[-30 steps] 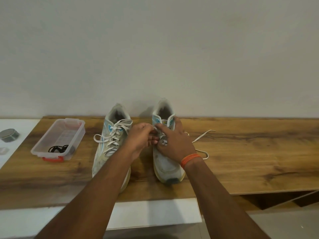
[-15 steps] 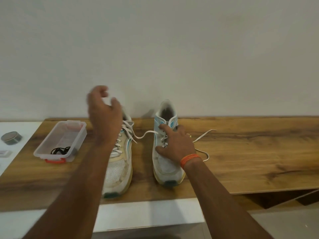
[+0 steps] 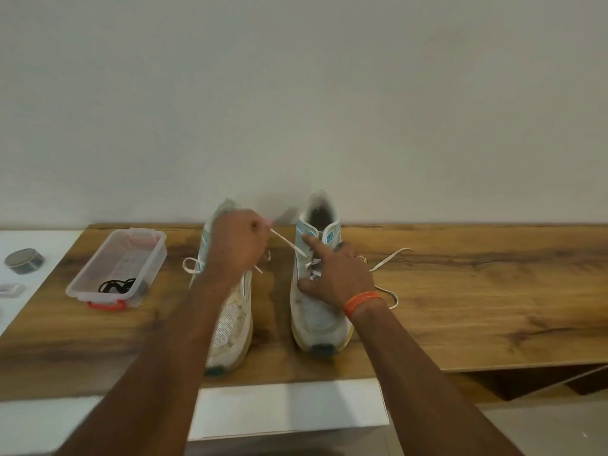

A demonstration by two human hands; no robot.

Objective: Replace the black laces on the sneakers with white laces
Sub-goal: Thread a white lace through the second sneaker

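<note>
Two white and light-blue sneakers stand side by side on the wooden table (image 3: 477,301), toes toward me. My left hand (image 3: 235,246) hovers over the left sneaker (image 3: 230,327) and pinches one end of the white lace (image 3: 289,246), drawn taut from the right sneaker (image 3: 317,311). My right hand (image 3: 335,274) rests on the right sneaker's top, index finger stretched out onto the upper eyelets, thumb on the shoe's left side. The lace's other end trails on the table to the right. The left sneaker carries a white lace, partly hidden by my left hand.
A clear plastic box (image 3: 113,266) with a red clasp holds black laces (image 3: 116,286) at the table's left. A round roll of tape (image 3: 24,261) lies on the white surface further left. A plain wall rises right behind the shoes.
My left hand came down from its raised position and moved right, now pulling the lace end taut just left of the right sneaker. My right hand stays on the right sneaker.
</note>
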